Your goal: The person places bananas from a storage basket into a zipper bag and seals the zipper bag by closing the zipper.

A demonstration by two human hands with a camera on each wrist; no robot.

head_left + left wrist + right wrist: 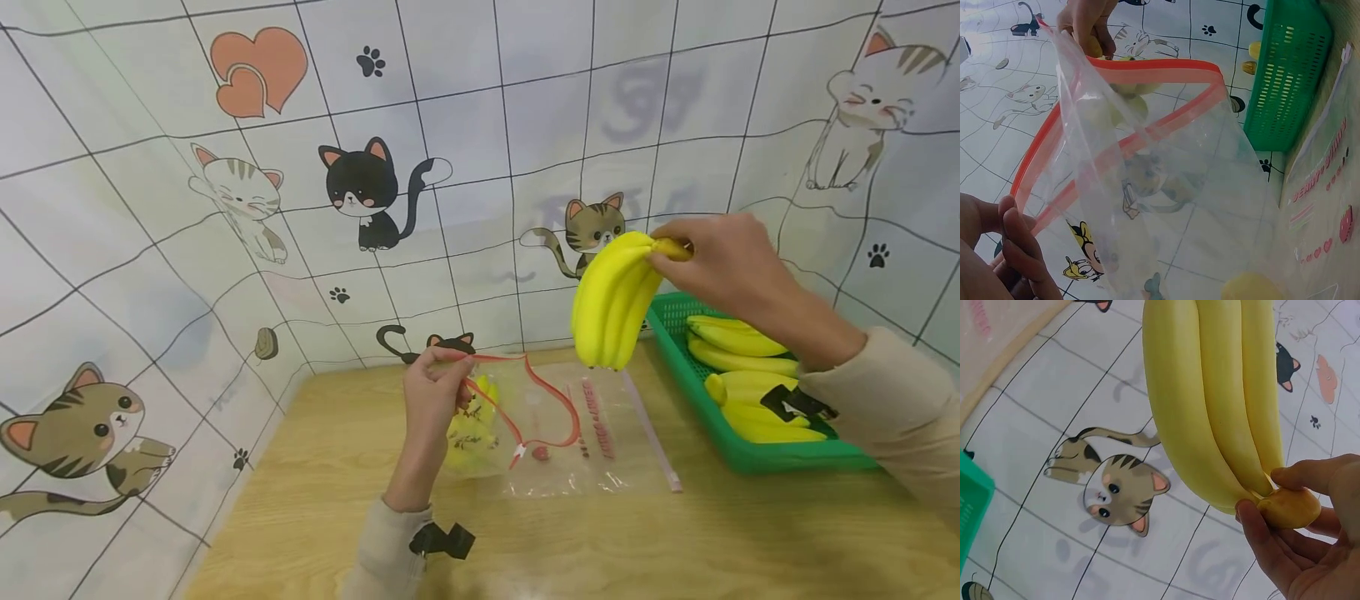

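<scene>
My right hand [723, 258] grips a bunch of yellow bananas [617, 300] by its stem, the fruit hanging down in the air. In the right wrist view the thumb and fingers pinch the brownish stem [1291, 507]. My left hand [435, 392] pinches the red zip edge of a clear plastic zip bag [1179, 150], whose mouth stands spread apart. Through the bag's printed film, yellow fruit [472, 433] shows inside, low on the left. The held bunch hangs above and to the right of the bag mouth.
A green perforated basket [720, 433] with more bananas [742, 350] stands at the right of the wooden table [315, 475]. A second flat clear bag [615, 458] with red print and a pinkish slider strip lies between. A cat-patterned wall covering [465, 167] rises behind.
</scene>
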